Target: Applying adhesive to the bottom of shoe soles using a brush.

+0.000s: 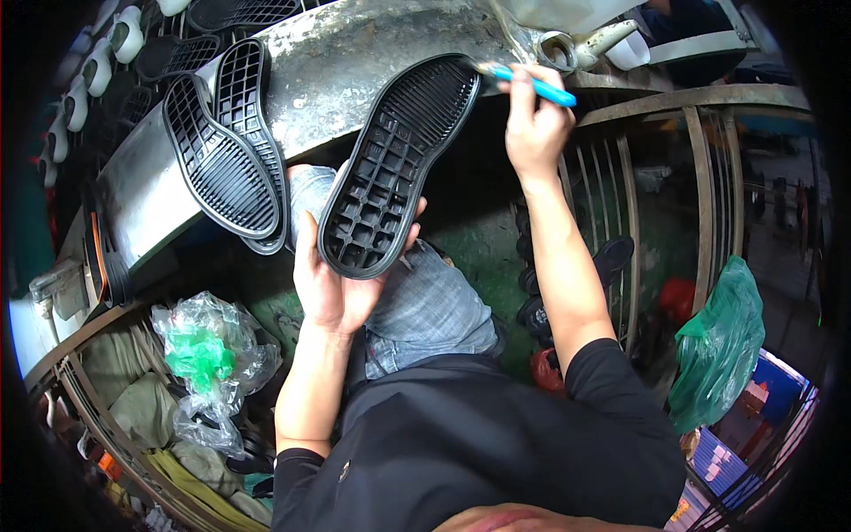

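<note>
A black rubber shoe sole [383,177], its gridded and ribbed side facing up, rests in my left hand [335,288]. The fingers and thumb of that hand wrap around its near end. My right hand [539,124] grips a blue-handled brush [542,86]. The brush's bristles meet the rim of the sole at its far end. Two more black soles [232,173] lie overlapped at the table's edge, left of the held one.
Ahead is a worn metal worktable [324,66]. A round jar [557,50] and a white cup [628,51] stand at its far right. White shoe lasts [127,34] line the upper left. Clear plastic bags [208,355] lie lower left; a green bag [720,341] hangs at a rail on the right.
</note>
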Available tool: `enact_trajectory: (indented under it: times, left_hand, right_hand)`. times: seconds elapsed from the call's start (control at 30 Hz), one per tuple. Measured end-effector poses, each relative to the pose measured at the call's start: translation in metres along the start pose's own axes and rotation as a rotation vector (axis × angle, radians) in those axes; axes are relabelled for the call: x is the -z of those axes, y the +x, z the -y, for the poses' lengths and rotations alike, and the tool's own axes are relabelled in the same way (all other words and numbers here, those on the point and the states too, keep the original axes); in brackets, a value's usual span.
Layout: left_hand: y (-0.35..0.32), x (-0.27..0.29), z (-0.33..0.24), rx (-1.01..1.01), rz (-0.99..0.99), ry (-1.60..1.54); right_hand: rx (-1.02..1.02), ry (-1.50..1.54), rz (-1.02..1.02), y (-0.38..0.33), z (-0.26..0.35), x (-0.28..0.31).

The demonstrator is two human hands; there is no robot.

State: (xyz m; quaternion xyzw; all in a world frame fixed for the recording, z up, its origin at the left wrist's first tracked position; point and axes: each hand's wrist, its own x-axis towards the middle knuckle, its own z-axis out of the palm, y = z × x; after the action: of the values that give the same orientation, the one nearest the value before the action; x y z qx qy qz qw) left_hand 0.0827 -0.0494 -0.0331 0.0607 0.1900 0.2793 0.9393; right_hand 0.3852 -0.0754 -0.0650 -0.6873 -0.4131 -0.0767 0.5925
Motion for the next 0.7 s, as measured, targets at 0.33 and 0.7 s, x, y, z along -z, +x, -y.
enact_trajectory:
  times: [0.33, 0.7]
  left_hand:
    - [-0.002, 0.015, -0.003, 0.035, 0.076, -0.224]
    - [0.001, 0.043, -0.004, -0.001, 0.111, -0.231]
  right_hand:
    - [-0.062, 0.09, 0.116, -0.015, 0.024, -0.032]
    - [0.272, 0.338, 0.61, -0.101, 0.15, -0.007]
